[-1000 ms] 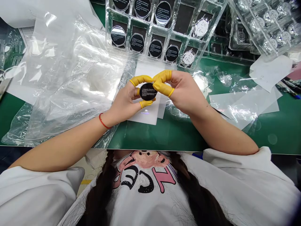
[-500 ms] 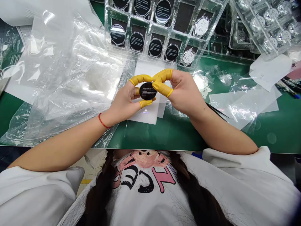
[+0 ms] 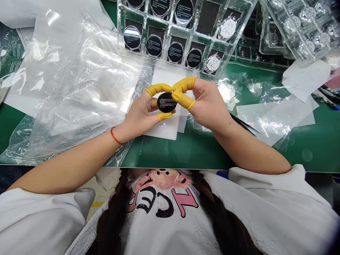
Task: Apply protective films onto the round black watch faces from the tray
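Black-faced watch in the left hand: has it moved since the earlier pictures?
No, not noticeably: the watch keeps its place over the white sheet. Both drift slightly upward together in the picture, so I see no direction of its own.

left hand holds a round black watch, right hand pinching its rim, near a clear tray.

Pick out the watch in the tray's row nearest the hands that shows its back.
The rightmost watch in that row: its pale CE-marked back faces up, while the other four watches show black faces.
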The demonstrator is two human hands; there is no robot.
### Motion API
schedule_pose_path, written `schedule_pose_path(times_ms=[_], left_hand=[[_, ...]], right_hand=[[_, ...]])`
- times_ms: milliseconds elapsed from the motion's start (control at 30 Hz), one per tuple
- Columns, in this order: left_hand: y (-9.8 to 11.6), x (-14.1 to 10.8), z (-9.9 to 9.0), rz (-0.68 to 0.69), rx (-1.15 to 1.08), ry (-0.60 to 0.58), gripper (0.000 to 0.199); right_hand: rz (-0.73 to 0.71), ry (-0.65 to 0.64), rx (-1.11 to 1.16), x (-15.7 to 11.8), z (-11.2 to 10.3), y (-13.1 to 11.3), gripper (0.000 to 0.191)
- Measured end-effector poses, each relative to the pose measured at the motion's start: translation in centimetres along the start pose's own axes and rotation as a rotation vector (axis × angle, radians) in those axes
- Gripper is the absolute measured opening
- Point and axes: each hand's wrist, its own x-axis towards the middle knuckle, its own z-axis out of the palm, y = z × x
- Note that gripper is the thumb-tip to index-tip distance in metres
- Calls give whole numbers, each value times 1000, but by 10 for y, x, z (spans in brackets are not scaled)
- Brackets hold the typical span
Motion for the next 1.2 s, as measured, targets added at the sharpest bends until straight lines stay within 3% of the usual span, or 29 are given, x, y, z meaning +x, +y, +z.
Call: schedule_pose_path(times_ms=[133, 267, 367, 433, 500, 567, 700, 800, 933, 1100, 1200], left_hand=[[-1, 1, -2, -85, -7, -44, 61], [0, 4, -3, -208, -20, -116, 58], [1, 5, -3, -228, -34, -126, 59], [1, 5, -2, -236, -46, -123, 60], [1, 5, -2, -238, -59, -118, 61], [0, 5, -2, -239, -67, -118, 61], [-1, 5, -1, -198, -51, -113, 60], [-4, 5, -2, -145, -27, -92, 57], [-7, 6, -3, -163, -51, -124, 53], [-3, 6, -3, -189, -83, -136, 56], [0, 7, -1, -222, -82, -117, 58]], right_hand=[[-27, 55, -389, -4, -25, 5, 34], [172, 62, -785, -13, -53, 41, 35], [361, 66, -843, -19, -59, 68, 45], [432, 74, -803, -21, -56, 73, 34], [369, 116, -738, -22, -49, 65, 13], [183, 176, -636, -23, -37, 50, 4], [-199, 167, -558, -28, 2, 27, 18], [-361, 210, -678, -26, 29, 32, 26], [-356, 245, -730, -15, 38, 48, 33], [-227, 176, -638, 0, 23, 49, 37], [-257, 160, -576, 3, 13, 42, 37]])
